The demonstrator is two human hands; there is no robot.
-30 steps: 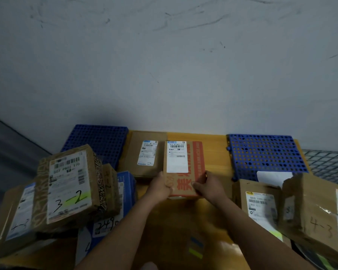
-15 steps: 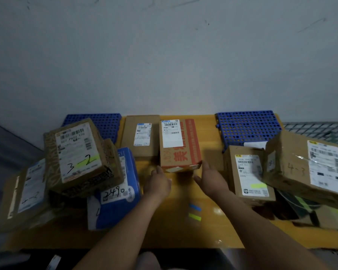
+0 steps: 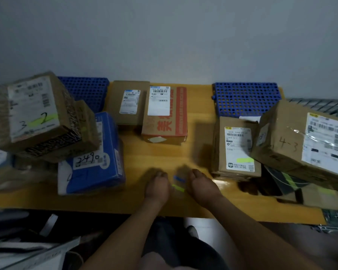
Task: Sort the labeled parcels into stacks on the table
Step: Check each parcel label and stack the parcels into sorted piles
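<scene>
- Table (image 3: 164,162): yellow wood top against a grey wall, parcels down both sides and at the back centre.
- "4-3" parcel (image 3: 300,137): biggest box, far right, tilted. Sits on dark flat pkgs, white label up.
- "3-2" parcel (image 3: 33,112): far left, top of a stack, tilted, label up w/ a green highlighter stripe. Brown box under it, details blurred.
- Blue parcel (image 3: 92,156): left side, "2490" written on its label. The left stack overlaps its top-left corner.
- Right blue mat (image 3: 246,98): perforated, back right, flat on the table.
- Left blue mat (image 3: 86,92): same type, back left, partly hidden by the stack.
- Red-print parcel (image 3: 164,114): back centre, flat, white label up. Nobody is holding it, well apart from both hands.
- Green-mark parcel (image 3: 235,147): right of centre, label up. Touching or under the "4-3" corner, can't tell which.
- Plain brown parcel (image 3: 127,103): just left of the red-print one, edges touching or nearly.
- Left hand (image 3: 157,185): over the front centre of the table, empty, fingers loosely curled. Blurred.
- Right hand (image 3: 200,187): beside it, also empty w/ fingers loosely curled.
- Tape marks (image 3: 177,183): blue + green strips on the table between the hands.
</scene>
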